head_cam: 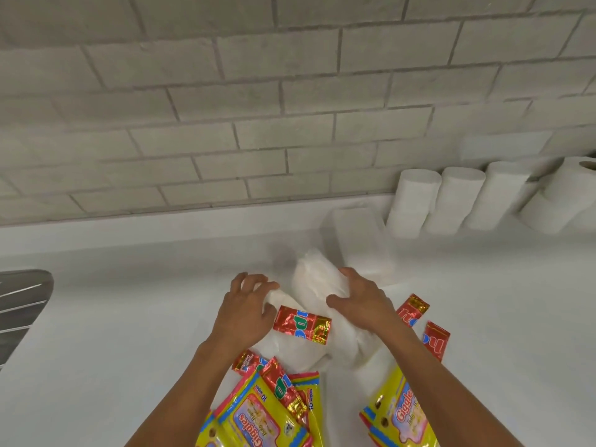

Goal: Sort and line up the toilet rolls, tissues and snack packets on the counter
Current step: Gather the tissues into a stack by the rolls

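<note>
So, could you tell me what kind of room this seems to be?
Probably a kitchen or utility area: a white counter runs along a grey brick-tile wall, and what looks like a metal sink drainer sits at its left edge. Toilet rolls line the wall.

White counter [129,317], toilet rolls [458,201] along the wall, tissue packs [361,240], red snack packets [436,340], yellow wipes packs [400,414]

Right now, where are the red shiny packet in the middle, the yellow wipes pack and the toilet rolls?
red shiny foil packet [302,324], head view, printed middle
yellow plastic wipes pack [258,417], head view, front label
white toilet rolls [458,201], head view, second roll's side
</note>
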`<state>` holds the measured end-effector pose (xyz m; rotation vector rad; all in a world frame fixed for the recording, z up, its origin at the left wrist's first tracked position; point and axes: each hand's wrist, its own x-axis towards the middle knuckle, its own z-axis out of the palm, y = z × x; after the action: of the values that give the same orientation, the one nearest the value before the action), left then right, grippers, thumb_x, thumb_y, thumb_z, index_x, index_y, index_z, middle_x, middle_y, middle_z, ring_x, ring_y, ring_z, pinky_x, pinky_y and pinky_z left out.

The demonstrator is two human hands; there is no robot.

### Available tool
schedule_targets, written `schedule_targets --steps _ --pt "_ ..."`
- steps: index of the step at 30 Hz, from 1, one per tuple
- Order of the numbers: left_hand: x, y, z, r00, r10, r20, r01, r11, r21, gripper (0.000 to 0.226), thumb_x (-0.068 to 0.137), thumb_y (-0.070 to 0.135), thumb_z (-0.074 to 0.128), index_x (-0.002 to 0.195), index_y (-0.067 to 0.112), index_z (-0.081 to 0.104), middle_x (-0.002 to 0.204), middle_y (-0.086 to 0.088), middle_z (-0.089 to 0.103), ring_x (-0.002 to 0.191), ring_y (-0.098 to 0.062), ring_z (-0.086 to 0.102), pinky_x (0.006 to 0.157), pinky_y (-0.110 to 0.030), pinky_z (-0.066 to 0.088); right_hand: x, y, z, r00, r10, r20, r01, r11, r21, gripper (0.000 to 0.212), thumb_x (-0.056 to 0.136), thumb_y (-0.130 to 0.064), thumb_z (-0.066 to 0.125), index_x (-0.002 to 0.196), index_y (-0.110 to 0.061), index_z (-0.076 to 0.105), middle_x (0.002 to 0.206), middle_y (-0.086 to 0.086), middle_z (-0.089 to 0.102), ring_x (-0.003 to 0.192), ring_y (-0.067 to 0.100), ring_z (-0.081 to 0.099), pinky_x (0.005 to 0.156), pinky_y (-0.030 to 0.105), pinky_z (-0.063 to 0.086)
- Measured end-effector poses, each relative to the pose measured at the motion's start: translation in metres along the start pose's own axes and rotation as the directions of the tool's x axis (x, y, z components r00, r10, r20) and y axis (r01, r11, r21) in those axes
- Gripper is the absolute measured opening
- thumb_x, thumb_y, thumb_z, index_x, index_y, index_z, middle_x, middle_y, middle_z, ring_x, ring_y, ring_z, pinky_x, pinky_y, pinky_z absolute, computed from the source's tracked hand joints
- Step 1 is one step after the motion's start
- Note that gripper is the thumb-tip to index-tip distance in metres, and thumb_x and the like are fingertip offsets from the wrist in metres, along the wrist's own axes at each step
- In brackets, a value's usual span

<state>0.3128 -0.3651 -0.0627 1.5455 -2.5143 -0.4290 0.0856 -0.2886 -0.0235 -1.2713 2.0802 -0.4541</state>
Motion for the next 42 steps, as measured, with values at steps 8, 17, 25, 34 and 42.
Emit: schedule_targets --steps 8,17,25,34,42 --pt "0.013 0.008 -0.004 0.998 -0.026 0.048 0.024 0.999 0.046 0.046 0.094 0.044 0.055 0.14 0.041 0.047 0.154 0.011 0.039 0.148 -0.019 0.022 0.119 -0.044 0.025 0.003 -0.001 -0.012 0.999 -0.023 -0.038 0.025 0.999 0.037 0.067 0.088 -0.047 0.061 0.147 -0.032 0.033 0.138 -0.002 0.054 0.122 0.026 0.055 0.1 0.042 0.048" --pt "0.017 0.031 -0.016 0.987 -0.124 -0.104 0.088 0.949 -0.302 0.061 0.092 0.061 0.051 0.146 0.035 0.042 0.153 0.005 0.042 0.143 -0.018 0.033 0.113 -0.043 0.036 -0.001 -0.015 -0.025 0.978 -0.146 -0.148 0.162 0.981 0.103 0.06 0.088 -0.043 0.062 0.142 -0.035 0.039 0.13 -0.008 0.057 0.114 0.021 0.058 0.092 0.037 0.049" --pt "0.021 0.056 -0.02 0.984 -0.177 -0.014 0.099 0.612 -0.784 0.071 0.087 0.059 0.057 0.149 0.05 0.023 0.142 0.007 0.047 0.115 -0.015 0.058 0.093 -0.03 0.054 0.009 -0.038 -0.047 0.969 -0.159 -0.19 0.228 0.871 0.436 0.063 0.087 -0.04 0.066 0.144 -0.033 0.041 0.127 -0.008 0.06 0.106 0.016 0.064 0.09 0.033 0.056" --pt "0.048 0.09 -0.01 0.984 -0.158 0.082 0.128 0.315 -0.94 0.076 0.092 0.039 0.068 0.146 0.061 0.02 0.153 0.016 0.033 0.133 -0.018 0.047 0.105 -0.047 0.049 0.021 -0.017 -0.055 0.999 -0.034 -0.004 0.026 0.663 0.748 0.062 0.091 -0.043 0.066 0.145 -0.027 0.042 0.121 -0.003 0.067 0.099 0.014 0.07 0.077 0.025 0.056" --pt "0.1 0.142 -0.005 0.976 -0.195 0.094 0.163 0.375 -0.913 0.061 0.094 0.034 0.062 0.143 0.054 0.032 0.141 0.018 0.044 0.116 -0.013 0.058 0.095 -0.038 0.055 0.029 0.032 -0.093 0.997 0.067 -0.037 -0.022 0.708 0.706 0.076 0.088 -0.065 0.057 0.152 -0.032 0.035 0.14 -0.004 0.057 0.115 0.019 0.062 0.098 0.041 0.053"
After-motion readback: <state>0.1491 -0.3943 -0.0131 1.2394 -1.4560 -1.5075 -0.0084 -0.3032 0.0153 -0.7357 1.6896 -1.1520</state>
